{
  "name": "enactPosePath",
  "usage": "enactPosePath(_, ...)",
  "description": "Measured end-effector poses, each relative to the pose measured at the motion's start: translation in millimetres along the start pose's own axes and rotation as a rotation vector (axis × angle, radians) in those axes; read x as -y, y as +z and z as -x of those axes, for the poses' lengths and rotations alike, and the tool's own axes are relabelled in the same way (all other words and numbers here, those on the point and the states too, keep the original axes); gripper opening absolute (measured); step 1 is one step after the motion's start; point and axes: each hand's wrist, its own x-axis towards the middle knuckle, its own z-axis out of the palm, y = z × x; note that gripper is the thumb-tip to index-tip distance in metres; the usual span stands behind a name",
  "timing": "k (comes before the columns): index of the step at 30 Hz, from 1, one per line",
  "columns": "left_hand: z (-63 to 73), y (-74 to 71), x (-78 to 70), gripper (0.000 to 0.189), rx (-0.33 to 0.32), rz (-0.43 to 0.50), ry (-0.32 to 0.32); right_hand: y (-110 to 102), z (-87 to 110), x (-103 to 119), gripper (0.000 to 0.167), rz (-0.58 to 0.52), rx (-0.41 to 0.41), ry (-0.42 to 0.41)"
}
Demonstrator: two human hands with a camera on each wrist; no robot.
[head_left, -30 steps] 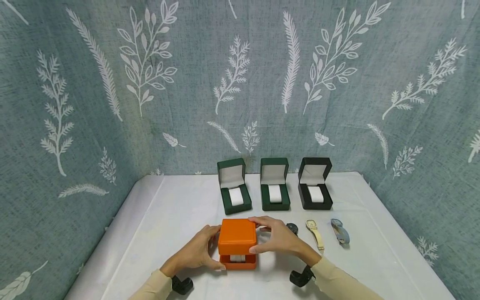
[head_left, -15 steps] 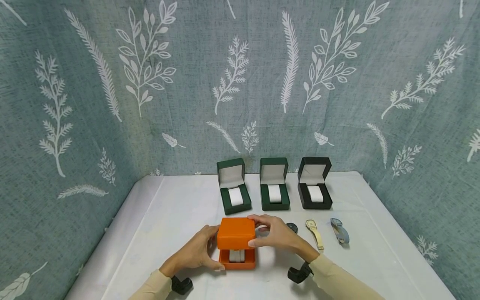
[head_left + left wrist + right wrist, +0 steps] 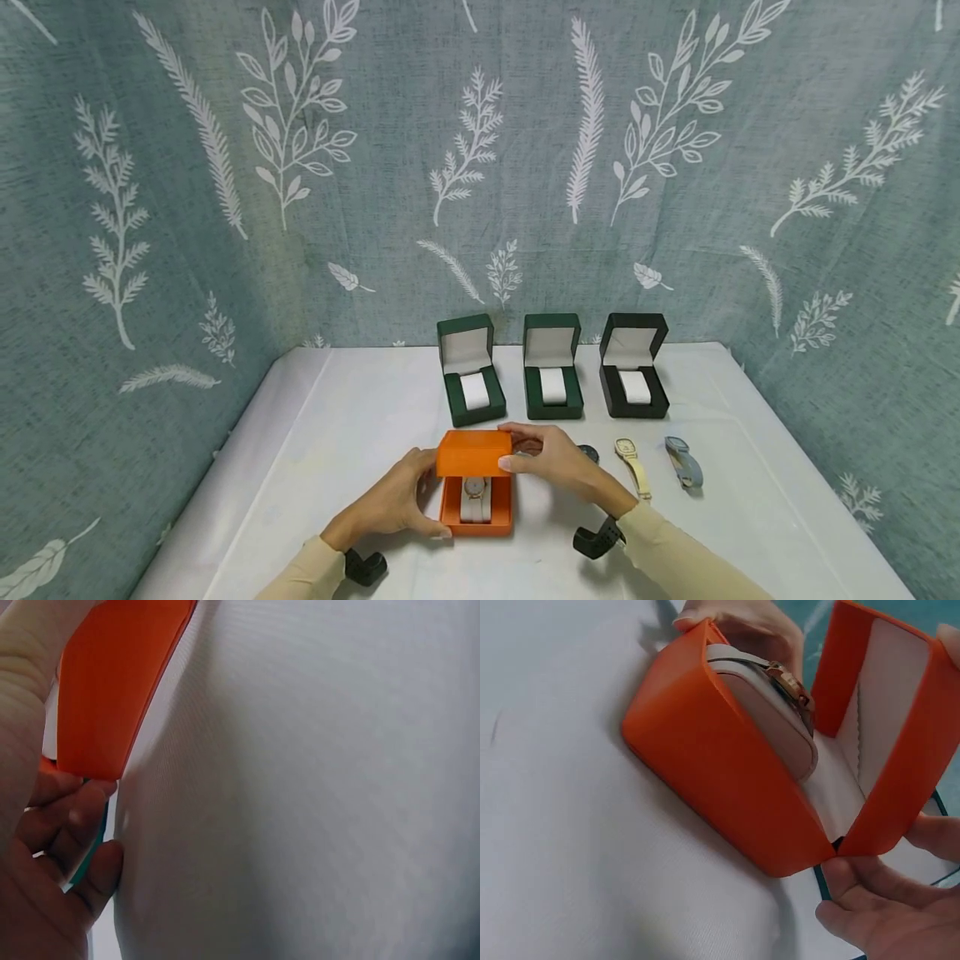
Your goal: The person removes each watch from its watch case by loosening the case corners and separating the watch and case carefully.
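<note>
An orange watch box (image 3: pixel 476 531) stands on the white table between my hands, its lid (image 3: pixel 472 454) partly raised. Inside, a watch (image 3: pixel 474 487) with a pale strap and a gold-toned case sits round a white cushion. My left hand (image 3: pixel 393 500) grips the base from the left, thumb at the front corner and fingers toward the back. On the right side my right hand (image 3: pixel 557 462) holds the lid between thumb and fingers. The right wrist view shows the lid (image 3: pixel 904 742) tilted back from the base (image 3: pixel 705 765). Only the box's orange side (image 3: pixel 112 690) appears in the left wrist view.
Behind stand two open green watch boxes (image 3: pixel 456 410) (image 3: pixel 534 404) and an open black one (image 3: pixel 637 411), each with a white cushion. To the right lie a dark watch (image 3: pixel 589 452), partly behind my right hand, a yellow watch (image 3: pixel 632 467) and a blue-grey watch (image 3: pixel 684 462).
The orange lid has swung up and back under my right hand, bringing the watch inside into view. My left hand has stayed on the base.
</note>
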Motion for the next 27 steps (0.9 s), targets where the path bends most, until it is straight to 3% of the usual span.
enactPosePath(8, 0.7, 0.4, 0.2, 0.109, -0.003, -0.034, -0.022, 2.2, -5.5, 2.2, 0.063, 0.046, -0.099, 0.078)
enactPosePath(18, 3.3, 2.2, 2.3, 0.115, -0.011, -0.043, -0.003, 3.6, -15.5, 8.0, 0.069, -0.055, -0.132, 0.158)
enactPosePath(27, 1.4, 1.0, -1.1, 0.116, 0.017, -0.010, -0.071, 3.2, -22.8, 11.8, 0.078, -0.096, -0.165, 0.236)
